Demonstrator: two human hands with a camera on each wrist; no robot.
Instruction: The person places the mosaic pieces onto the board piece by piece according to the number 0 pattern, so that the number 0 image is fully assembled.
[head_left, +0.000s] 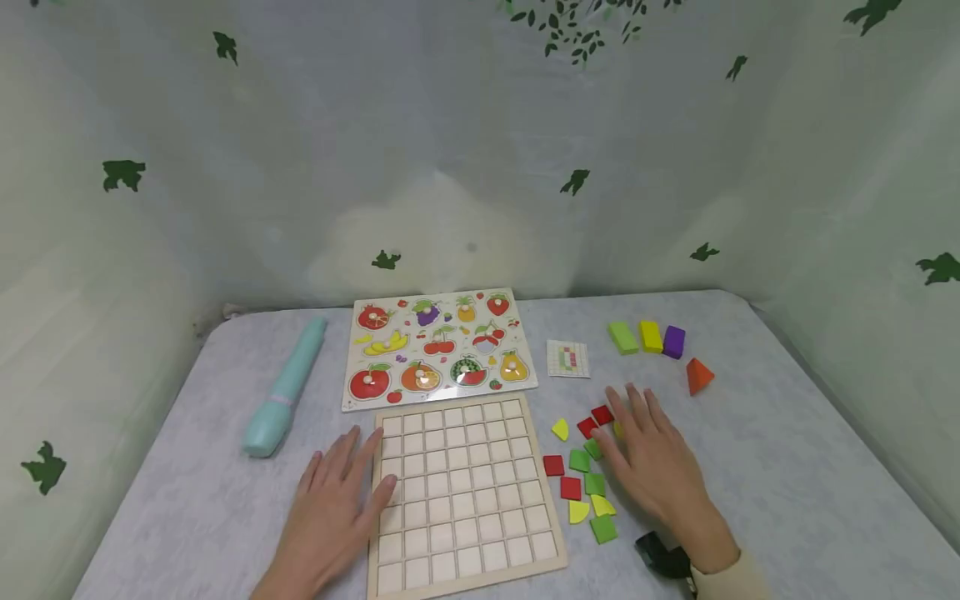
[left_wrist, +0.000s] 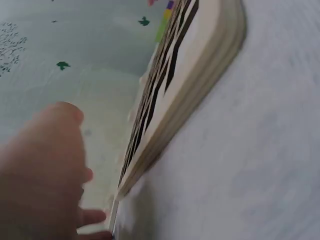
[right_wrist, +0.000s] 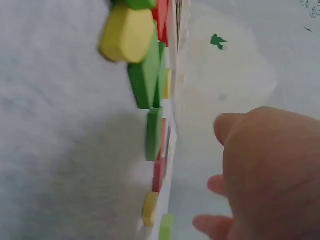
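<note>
A wooden grid board (head_left: 561,560) with rows of pale square cells lies flat in front of me. My left hand (head_left: 330,508) is at its left edge, fingers spread, thumb over the rim. To the right of the board lies a loose group of small red, green and yellow pieces, among them a red square (head_left: 571,488), a green square (head_left: 603,529) and a yellow quarter-round piece (head_left: 578,512). My right hand (head_left: 660,467) hovers over the far right side of this group with fingers stretched, holding nothing. One yellow piece is partly hidden under its fingers.
Behind the board lies a fruit picture puzzle (head_left: 442,346). A small pattern card (head_left: 567,359) is to its right. Green, yellow (head_left: 651,337) and purple blocks and an orange triangle (head_left: 699,377) sit at the back right. A folded teal umbrella (head_left: 285,392) lies at the left.
</note>
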